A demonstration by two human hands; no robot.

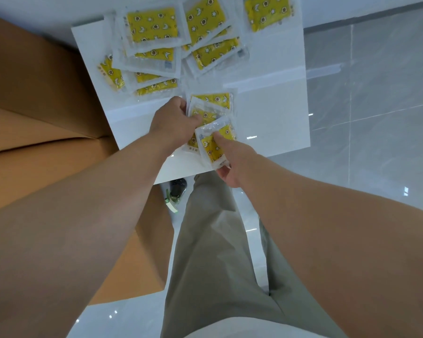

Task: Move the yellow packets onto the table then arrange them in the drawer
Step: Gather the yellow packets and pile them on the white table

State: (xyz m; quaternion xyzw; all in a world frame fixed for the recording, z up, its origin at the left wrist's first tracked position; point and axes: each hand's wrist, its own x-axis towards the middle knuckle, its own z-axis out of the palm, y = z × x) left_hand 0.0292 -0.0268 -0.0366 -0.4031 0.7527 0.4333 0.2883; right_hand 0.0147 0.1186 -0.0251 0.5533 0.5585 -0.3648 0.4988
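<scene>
Both forearms reach over the counter's (pixel 266 113) near edge, left hand (pixel 174 123) clutching stacked yellow packets (pixel 211 103) while right hand (pixel 230 164) pinches another packet (pixel 215 145), seemingly gathering them for neat stowing.

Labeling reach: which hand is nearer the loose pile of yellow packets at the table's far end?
Left. The left hand sits just below the loose pile, gripping held packets; the right hand is lower, near the table's near edge.
</scene>
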